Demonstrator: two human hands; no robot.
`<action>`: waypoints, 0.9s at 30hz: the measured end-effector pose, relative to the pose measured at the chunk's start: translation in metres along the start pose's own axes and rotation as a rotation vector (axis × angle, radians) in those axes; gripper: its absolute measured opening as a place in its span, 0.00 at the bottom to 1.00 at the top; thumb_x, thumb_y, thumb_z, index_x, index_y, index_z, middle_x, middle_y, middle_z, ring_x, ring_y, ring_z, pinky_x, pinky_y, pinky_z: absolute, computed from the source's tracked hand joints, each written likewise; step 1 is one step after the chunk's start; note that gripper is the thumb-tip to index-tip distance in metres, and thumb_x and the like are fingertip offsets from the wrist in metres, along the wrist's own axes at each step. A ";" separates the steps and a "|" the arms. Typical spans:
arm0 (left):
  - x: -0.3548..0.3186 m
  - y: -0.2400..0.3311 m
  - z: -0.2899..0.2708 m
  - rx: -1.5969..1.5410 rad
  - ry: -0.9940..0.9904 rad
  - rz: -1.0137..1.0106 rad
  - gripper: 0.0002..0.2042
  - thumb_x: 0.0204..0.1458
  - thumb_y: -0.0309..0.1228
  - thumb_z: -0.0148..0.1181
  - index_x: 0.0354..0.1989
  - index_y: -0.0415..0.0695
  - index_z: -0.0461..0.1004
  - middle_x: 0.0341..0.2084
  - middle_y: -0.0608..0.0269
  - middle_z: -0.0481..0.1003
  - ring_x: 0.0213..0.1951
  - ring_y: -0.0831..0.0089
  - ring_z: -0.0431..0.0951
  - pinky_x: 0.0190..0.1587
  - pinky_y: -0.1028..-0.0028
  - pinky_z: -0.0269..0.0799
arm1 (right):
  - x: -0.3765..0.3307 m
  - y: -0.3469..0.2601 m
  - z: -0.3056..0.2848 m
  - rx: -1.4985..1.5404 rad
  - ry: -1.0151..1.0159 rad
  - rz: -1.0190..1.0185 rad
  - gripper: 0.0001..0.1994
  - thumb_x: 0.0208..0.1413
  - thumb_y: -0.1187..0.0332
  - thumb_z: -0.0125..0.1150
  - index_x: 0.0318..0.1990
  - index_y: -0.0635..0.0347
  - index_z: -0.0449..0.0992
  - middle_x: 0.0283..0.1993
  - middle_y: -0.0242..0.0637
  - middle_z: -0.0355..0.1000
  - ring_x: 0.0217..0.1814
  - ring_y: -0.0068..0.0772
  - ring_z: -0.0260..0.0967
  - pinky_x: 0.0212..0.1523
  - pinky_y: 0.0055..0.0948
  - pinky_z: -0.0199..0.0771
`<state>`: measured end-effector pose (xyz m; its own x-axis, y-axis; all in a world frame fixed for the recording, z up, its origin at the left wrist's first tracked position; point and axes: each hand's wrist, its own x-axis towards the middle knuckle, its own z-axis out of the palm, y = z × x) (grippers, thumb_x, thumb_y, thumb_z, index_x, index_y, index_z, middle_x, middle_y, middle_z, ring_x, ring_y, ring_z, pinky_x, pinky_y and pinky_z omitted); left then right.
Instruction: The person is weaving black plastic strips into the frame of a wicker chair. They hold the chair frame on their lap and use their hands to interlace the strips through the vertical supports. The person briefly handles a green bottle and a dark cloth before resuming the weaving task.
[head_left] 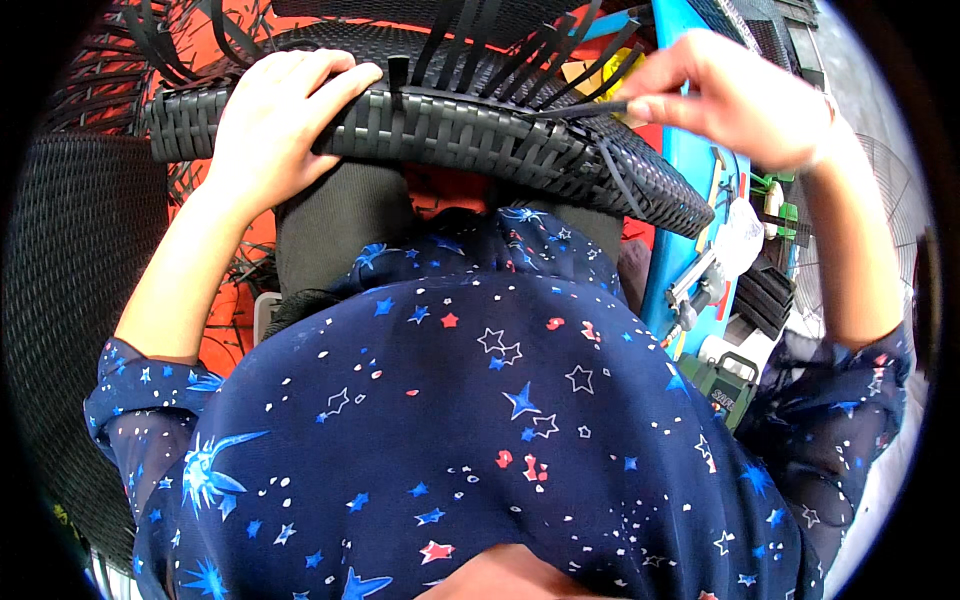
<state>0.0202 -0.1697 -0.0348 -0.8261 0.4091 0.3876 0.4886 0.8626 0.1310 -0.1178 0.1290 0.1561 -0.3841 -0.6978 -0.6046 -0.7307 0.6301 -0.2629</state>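
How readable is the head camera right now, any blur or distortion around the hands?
Head view: evenly lit; strong fisheye bending, black vignette at the corners. Left hand on the woven black rim is sharp; right hand pinching a black strip is slightly soft.

Left hand: the left hand lies palm down, fingers together and curled forward over an edge, thumb tucked out of sight.
Left forearm: bare, rising from the lower left straight up to the wrist, elbow bent at a dark blue star-printed sleeve.
Right hand: the right hand is raised, fingertips pinched together toward the left, knuckles up.
Right forearm: bare, near upright along the right side, wrist bent inward.
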 end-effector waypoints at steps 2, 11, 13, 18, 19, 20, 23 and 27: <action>0.002 0.001 0.004 -0.023 0.020 0.011 0.36 0.32 0.28 0.75 0.58 0.51 0.73 0.49 0.64 0.73 0.52 0.60 0.74 0.58 0.60 0.69 | 0.018 0.002 -0.027 0.142 -0.269 0.117 0.13 0.65 0.64 0.61 0.43 0.68 0.82 0.32 0.35 0.80 0.34 0.25 0.75 0.37 0.28 0.75; -0.005 0.007 -0.002 -0.048 -0.004 -0.009 0.33 0.32 0.27 0.73 0.55 0.49 0.75 0.50 0.62 0.74 0.53 0.58 0.75 0.58 0.60 0.70 | 0.040 -0.018 -0.035 0.115 -0.323 0.392 0.10 0.62 0.66 0.64 0.40 0.66 0.84 0.27 0.31 0.77 0.26 0.18 0.72 0.28 0.22 0.71; -0.006 0.009 -0.004 -0.039 -0.012 -0.009 0.33 0.32 0.27 0.73 0.55 0.49 0.75 0.50 0.62 0.73 0.53 0.58 0.75 0.58 0.60 0.70 | 0.028 -0.001 -0.018 0.290 -0.319 0.274 0.09 0.63 0.67 0.63 0.39 0.65 0.84 0.25 0.28 0.74 0.21 0.15 0.65 0.24 0.19 0.65; -0.011 0.007 -0.003 -0.046 -0.002 0.007 0.39 0.29 0.27 0.77 0.58 0.51 0.72 0.49 0.63 0.72 0.53 0.59 0.73 0.58 0.59 0.68 | -0.007 -0.022 0.016 0.061 0.056 0.082 0.11 0.62 0.67 0.64 0.46 0.65 0.83 0.33 0.37 0.80 0.33 0.26 0.77 0.35 0.27 0.77; -0.010 0.007 -0.002 -0.043 0.009 0.007 0.39 0.29 0.27 0.77 0.58 0.51 0.72 0.49 0.63 0.72 0.53 0.59 0.73 0.58 0.59 0.68 | -0.011 -0.027 0.021 0.025 0.111 0.088 0.11 0.61 0.67 0.65 0.45 0.64 0.83 0.34 0.41 0.80 0.36 0.33 0.78 0.38 0.30 0.78; -0.010 0.006 -0.001 -0.040 0.019 0.007 0.39 0.29 0.27 0.76 0.58 0.51 0.72 0.49 0.63 0.72 0.53 0.59 0.73 0.58 0.59 0.68 | -0.014 -0.033 0.026 -0.010 0.166 0.093 0.11 0.59 0.66 0.65 0.43 0.63 0.83 0.35 0.44 0.80 0.38 0.40 0.79 0.41 0.34 0.78; -0.009 0.004 0.000 -0.032 0.010 0.008 0.38 0.30 0.27 0.76 0.58 0.50 0.72 0.49 0.63 0.72 0.52 0.59 0.74 0.58 0.59 0.68 | -0.026 -0.031 0.054 -0.226 0.429 -0.016 0.08 0.55 0.65 0.67 0.39 0.57 0.84 0.33 0.43 0.79 0.39 0.47 0.78 0.43 0.40 0.78; -0.007 0.001 0.006 -0.030 0.017 0.017 0.37 0.31 0.27 0.75 0.58 0.49 0.72 0.49 0.62 0.72 0.52 0.59 0.74 0.57 0.59 0.69 | -0.031 -0.024 0.091 -0.274 0.564 -0.007 0.08 0.56 0.66 0.67 0.42 0.54 0.84 0.33 0.38 0.78 0.37 0.44 0.78 0.40 0.38 0.77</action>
<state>0.0245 -0.1700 -0.0424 -0.8130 0.4182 0.4051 0.5109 0.8462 0.1516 -0.0364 0.1665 0.1129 -0.5628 -0.8212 -0.0941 -0.8238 0.5667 -0.0180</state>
